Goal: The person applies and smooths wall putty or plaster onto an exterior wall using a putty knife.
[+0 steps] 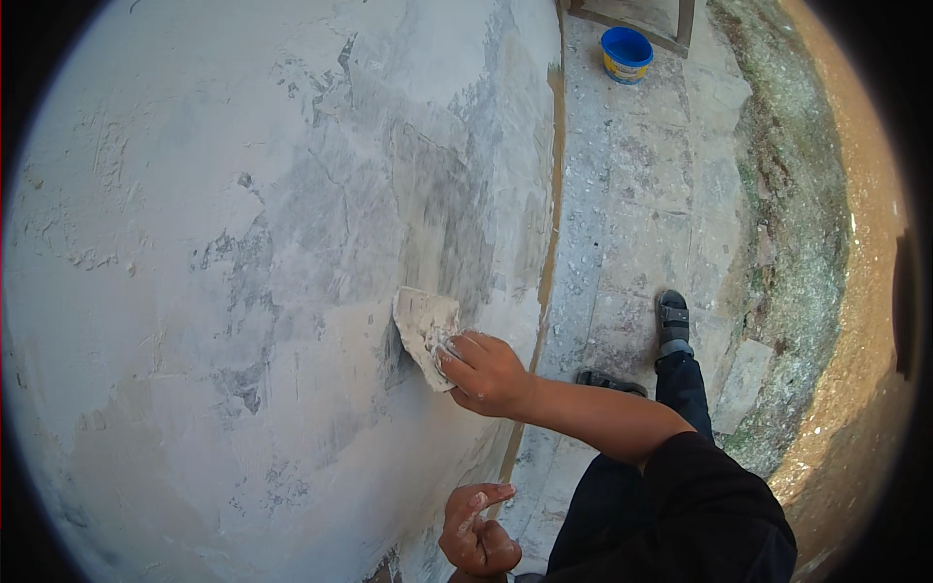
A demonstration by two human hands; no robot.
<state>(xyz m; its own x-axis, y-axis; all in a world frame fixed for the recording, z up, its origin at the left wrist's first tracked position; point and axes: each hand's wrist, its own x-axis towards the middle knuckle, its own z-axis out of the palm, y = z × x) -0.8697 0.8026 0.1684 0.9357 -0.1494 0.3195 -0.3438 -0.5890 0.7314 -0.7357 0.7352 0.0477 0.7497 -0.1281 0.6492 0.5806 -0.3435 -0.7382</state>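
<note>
My right hand [486, 376] is closed around a flat scraper [425, 325] thickly coated with pale putty, which lies against the wall [292, 408]. The scraper's edge faces up and left, and its handle is hidden by my fingers. Around it the wall carries white filler over grey, patchy areas. Lower down, near the wall's base, my left hand [476, 532] hangs half curled with its forefinger stretched out and fingers apart. Nothing shows in it. White smears mark the fingers of both hands.
A blue-rimmed plastic tub [627, 55] stands on the paved walkway [641, 175], close to a wooden frame [632, 24]. White crumbs litter the strip along the wall. My sandalled foot [672, 321] is on the paving; beyond it run mossy ground and brown soil.
</note>
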